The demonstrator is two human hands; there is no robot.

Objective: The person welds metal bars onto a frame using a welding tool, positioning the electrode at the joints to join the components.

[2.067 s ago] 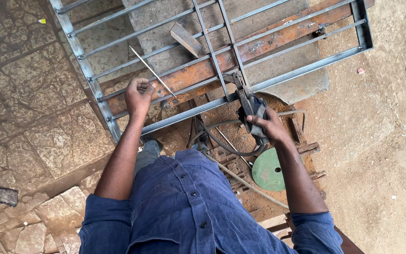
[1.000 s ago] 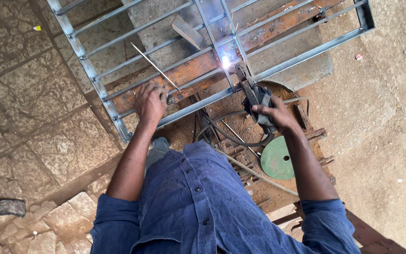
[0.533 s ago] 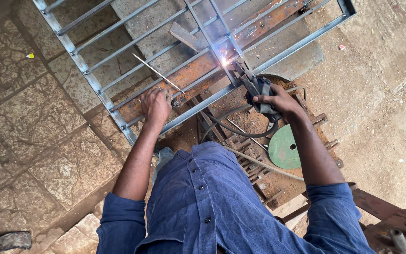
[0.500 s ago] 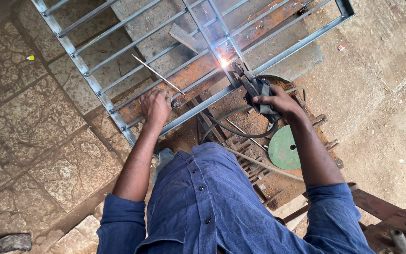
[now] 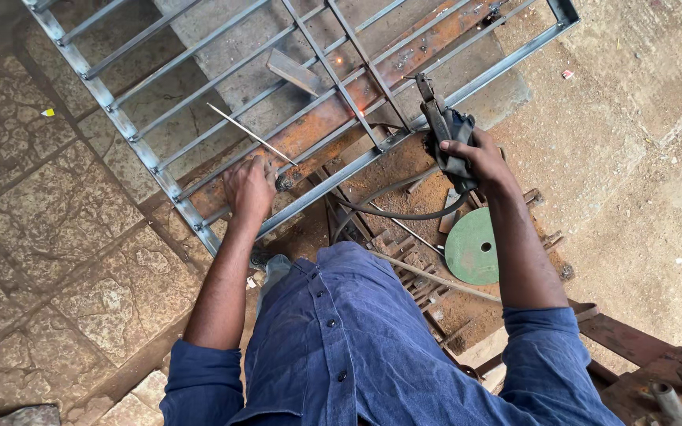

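Observation:
A grey metal grille frame (image 5: 144,154) lies flat across a rusty work table. My left hand (image 5: 250,185) rests on the frame's near rail and pinches a thin welding rod (image 5: 248,134) that slants up to the left. My right hand (image 5: 479,162) is closed around a dark welding electrode holder (image 5: 440,118), wrapped in cloth, lifted just off the frame's near rail. A black cable (image 5: 392,207) loops from the holder down toward my body. Small sparks (image 5: 369,102) glow on the bars near the weld spot.
A green grinding disc (image 5: 474,246) lies on the rusty table by my right forearm. A loose flat metal piece (image 5: 294,72) sits on the grille. Stone paving is to the left, sandy ground to the right, rusty pipes (image 5: 676,394) at bottom right.
The bright welding arc has gone out, leaving only small sparks. My right hand has lifted the holder away from the joint and to the right. The left hand stays on the frame.

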